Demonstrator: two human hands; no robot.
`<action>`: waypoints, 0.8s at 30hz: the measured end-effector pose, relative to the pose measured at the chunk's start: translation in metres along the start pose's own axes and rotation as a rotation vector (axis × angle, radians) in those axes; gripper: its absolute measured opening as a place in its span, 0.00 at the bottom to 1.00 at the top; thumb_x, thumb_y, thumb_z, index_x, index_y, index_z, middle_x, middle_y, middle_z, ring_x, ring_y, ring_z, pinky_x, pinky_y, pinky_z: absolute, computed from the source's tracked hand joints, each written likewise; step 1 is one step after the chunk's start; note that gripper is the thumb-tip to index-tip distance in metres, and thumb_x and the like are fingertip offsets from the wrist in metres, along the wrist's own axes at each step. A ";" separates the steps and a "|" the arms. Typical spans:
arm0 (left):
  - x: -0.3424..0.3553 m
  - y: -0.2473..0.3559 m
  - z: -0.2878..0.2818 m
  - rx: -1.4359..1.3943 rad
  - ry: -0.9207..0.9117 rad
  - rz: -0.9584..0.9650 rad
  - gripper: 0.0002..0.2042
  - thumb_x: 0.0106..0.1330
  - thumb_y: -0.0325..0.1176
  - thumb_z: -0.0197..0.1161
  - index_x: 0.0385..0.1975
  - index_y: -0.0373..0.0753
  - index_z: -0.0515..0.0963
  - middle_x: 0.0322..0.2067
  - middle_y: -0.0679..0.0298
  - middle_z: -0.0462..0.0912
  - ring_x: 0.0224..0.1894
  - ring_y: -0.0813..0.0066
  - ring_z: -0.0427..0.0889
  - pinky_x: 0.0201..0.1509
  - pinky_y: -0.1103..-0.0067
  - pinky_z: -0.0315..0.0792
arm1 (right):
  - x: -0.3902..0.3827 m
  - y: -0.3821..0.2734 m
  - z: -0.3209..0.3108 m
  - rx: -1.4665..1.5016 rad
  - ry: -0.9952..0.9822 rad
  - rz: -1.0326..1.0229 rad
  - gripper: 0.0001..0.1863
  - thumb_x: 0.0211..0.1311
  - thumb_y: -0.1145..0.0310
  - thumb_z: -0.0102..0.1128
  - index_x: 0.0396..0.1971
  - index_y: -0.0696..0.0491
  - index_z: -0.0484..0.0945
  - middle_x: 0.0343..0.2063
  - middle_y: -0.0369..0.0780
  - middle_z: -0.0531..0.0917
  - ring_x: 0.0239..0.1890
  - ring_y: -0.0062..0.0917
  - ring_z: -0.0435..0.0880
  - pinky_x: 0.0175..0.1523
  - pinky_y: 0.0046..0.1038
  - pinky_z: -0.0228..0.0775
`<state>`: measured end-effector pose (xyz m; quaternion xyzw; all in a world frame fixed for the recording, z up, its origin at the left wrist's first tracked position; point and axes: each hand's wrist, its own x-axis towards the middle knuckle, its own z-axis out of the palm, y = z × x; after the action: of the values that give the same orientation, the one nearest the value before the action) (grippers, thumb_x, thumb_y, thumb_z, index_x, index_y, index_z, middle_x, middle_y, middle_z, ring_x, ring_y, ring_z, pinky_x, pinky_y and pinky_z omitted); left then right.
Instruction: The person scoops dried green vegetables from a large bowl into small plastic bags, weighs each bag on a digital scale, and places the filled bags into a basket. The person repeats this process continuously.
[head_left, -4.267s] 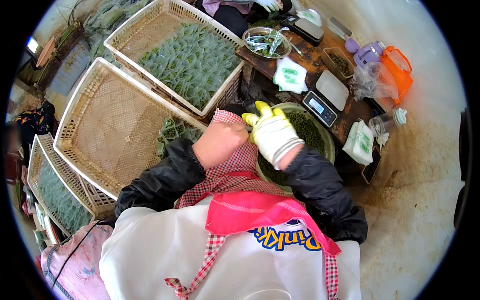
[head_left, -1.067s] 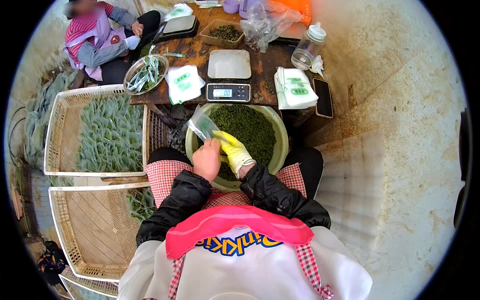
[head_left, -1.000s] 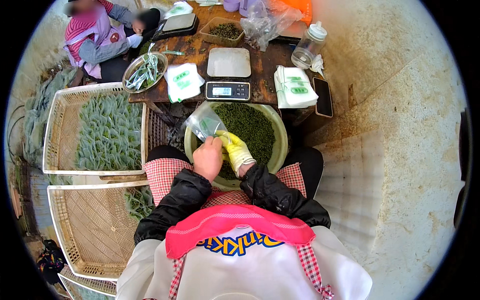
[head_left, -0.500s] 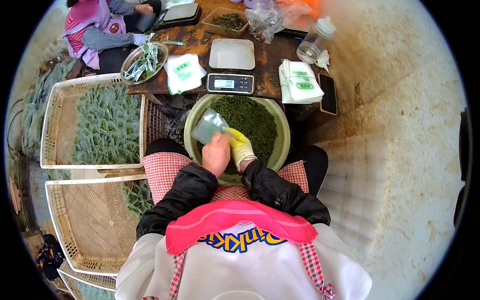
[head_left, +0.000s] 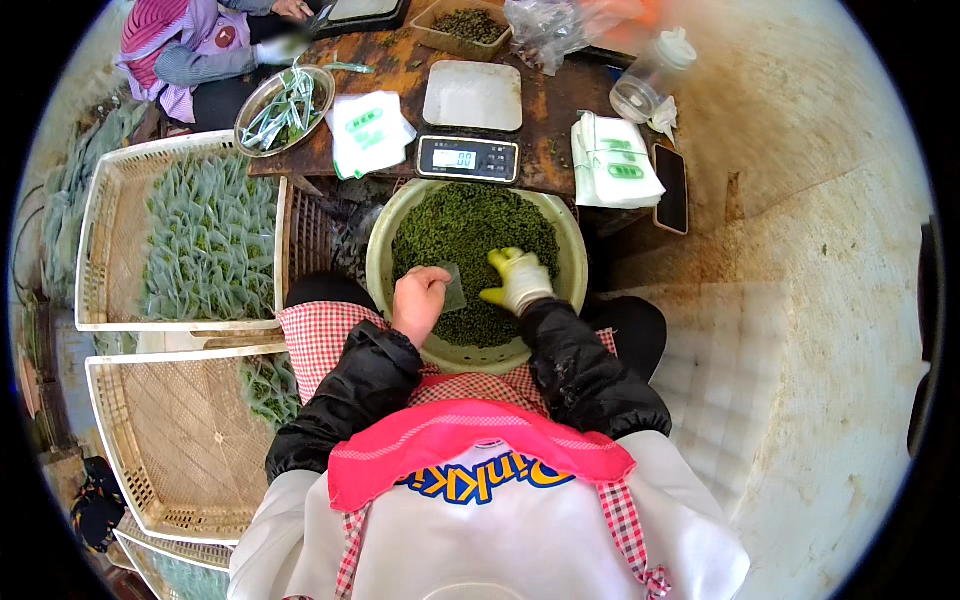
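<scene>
Between my knees stands a pale round tub [head_left: 575, 262] filled with small green berries [head_left: 470, 222] that look like green peppercorns. My bare left hand [head_left: 420, 300] pinches a small clear plastic bag [head_left: 453, 288] over the left part of the heap. The bag looks mostly see-through, and its contents cannot be made out. Right of it, my right hand [head_left: 522, 282] wears a yellow and white glove. Its fingers are apart and touch or hover just over the berries, with nothing visible in them.
Beyond the tub, a wooden table [head_left: 545, 95] holds a digital scale [head_left: 468, 158], stacks of printed bags [head_left: 368, 135], a metal bowl [head_left: 325, 85], a jar [head_left: 640, 92] and a phone [head_left: 670, 188]. Left are crates [head_left: 105, 240] of filled bags. A person [head_left: 195, 60] sits at far left.
My hands have drawn apart. The left keeps the bag, now lower and turned; the gloved right has let go and moved right over the berries, fingers spreading. The view has shifted slightly.
</scene>
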<state>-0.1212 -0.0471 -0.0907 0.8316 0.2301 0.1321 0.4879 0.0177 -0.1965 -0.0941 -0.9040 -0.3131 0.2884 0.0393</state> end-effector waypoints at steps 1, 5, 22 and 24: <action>0.001 -0.004 0.001 -0.017 -0.003 -0.016 0.09 0.56 0.24 0.55 0.33 0.32 0.82 0.34 0.51 0.83 0.36 0.55 0.83 0.42 0.71 0.76 | -0.003 -0.009 0.007 -0.105 -0.041 -0.026 0.41 0.46 0.51 0.72 0.63 0.37 0.66 0.64 0.44 0.64 0.61 0.46 0.67 0.61 0.41 0.67; 0.001 -0.004 0.002 -0.051 -0.016 -0.075 0.09 0.57 0.25 0.57 0.33 0.32 0.82 0.31 0.51 0.83 0.32 0.59 0.84 0.39 0.72 0.76 | 0.019 -0.001 0.035 -0.205 -0.014 -0.016 0.34 0.44 0.65 0.72 0.55 0.41 0.71 0.63 0.45 0.64 0.55 0.46 0.72 0.53 0.41 0.72; 0.003 0.001 0.013 -0.174 -0.073 -0.253 0.10 0.64 0.29 0.56 0.38 0.30 0.80 0.23 0.52 0.81 0.23 0.64 0.81 0.31 0.70 0.74 | -0.031 -0.038 -0.019 2.056 0.138 -0.276 0.23 0.57 0.83 0.55 0.53 0.51 0.71 0.44 0.40 0.81 0.42 0.25 0.82 0.46 0.28 0.77; 0.002 0.003 0.012 -0.209 -0.117 -0.297 0.12 0.66 0.27 0.53 0.43 0.29 0.79 0.21 0.53 0.80 0.21 0.66 0.79 0.28 0.71 0.73 | -0.031 -0.046 -0.019 2.046 0.198 -0.359 0.24 0.57 0.83 0.55 0.55 0.51 0.70 0.45 0.40 0.81 0.45 0.25 0.81 0.49 0.28 0.76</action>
<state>-0.1131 -0.0563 -0.0935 0.7397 0.3065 0.0334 0.5982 -0.0162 -0.1757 -0.0513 -0.3990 -0.0443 0.3305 0.8542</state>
